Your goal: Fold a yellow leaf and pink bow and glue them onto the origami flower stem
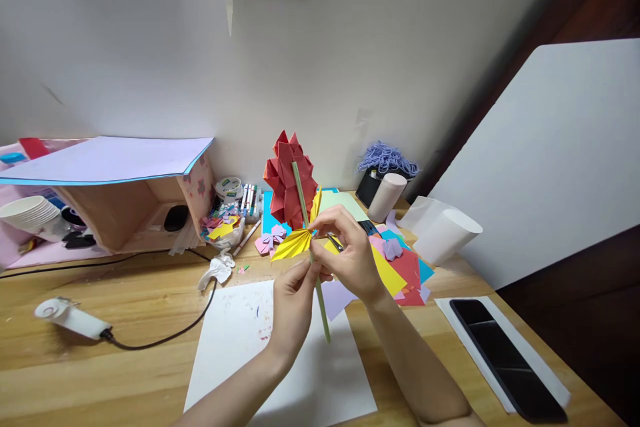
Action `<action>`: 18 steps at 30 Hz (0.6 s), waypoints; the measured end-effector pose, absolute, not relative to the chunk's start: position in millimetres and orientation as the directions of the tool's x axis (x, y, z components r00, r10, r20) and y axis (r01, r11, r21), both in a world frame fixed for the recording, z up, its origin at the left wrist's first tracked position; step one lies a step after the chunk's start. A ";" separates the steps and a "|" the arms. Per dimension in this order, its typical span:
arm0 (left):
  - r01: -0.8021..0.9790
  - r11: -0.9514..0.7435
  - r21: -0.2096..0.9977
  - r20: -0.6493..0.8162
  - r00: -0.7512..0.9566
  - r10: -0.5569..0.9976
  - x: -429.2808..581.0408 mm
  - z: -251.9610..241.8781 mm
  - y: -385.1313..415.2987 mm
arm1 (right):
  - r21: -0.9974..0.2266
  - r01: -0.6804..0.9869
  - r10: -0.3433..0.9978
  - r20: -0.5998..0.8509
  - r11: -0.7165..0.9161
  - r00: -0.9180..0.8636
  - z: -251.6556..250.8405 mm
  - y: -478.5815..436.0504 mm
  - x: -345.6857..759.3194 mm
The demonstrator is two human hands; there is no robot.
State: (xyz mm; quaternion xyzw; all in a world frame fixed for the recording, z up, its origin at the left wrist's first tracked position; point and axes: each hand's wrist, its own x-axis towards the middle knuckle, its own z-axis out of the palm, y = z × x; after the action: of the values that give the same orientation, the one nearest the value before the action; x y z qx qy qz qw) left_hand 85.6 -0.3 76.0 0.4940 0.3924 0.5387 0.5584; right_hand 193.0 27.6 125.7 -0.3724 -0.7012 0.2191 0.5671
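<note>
A red folded-paper flower [289, 180] on a pale green stem [323, 307] is held up over a white sheet [240, 340]. My left hand [295, 300] is closed around the stem at its middle. Just above it, my right hand [350, 250] pinches a pleated yellow paper leaf [295, 244] against the stem. Another yellow leaf [316, 203] points upward behind the stem. The fingers partly hide where leaves and stem meet.
Coloured paper [387, 270] and scraps lie behind my hands. A corded white glue gun [75, 319] rests at left, near a cardboard box [140, 213]. A black phone [505, 353] lies at right, with rolled white paper [447, 237] behind it.
</note>
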 end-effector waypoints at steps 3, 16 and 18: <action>-0.204 -0.075 0.976 0.098 0.103 0.990 86.0 76.8 -1.0 | -0.732 0.258 0.767 0.637 0.631 -0.070 125.8 27.7 192.0; -0.152 -0.122 0.981 0.134 0.071 0.988 87.5 75.7 -3.3 | -0.735 0.253 0.764 0.644 0.630 -0.031 124.4 27.9 190.1; -0.152 -0.124 0.980 0.137 0.076 0.988 87.7 75.0 -3.1 | -0.741 0.255 0.771 0.637 0.621 -0.026 124.3 27.3 190.7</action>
State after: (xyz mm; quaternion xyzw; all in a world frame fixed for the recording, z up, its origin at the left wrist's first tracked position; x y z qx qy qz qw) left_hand 87.7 -3.1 75.0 0.5147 0.4058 0.5452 0.5226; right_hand 190.7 27.3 124.3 -0.3759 -0.6819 0.2194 0.5879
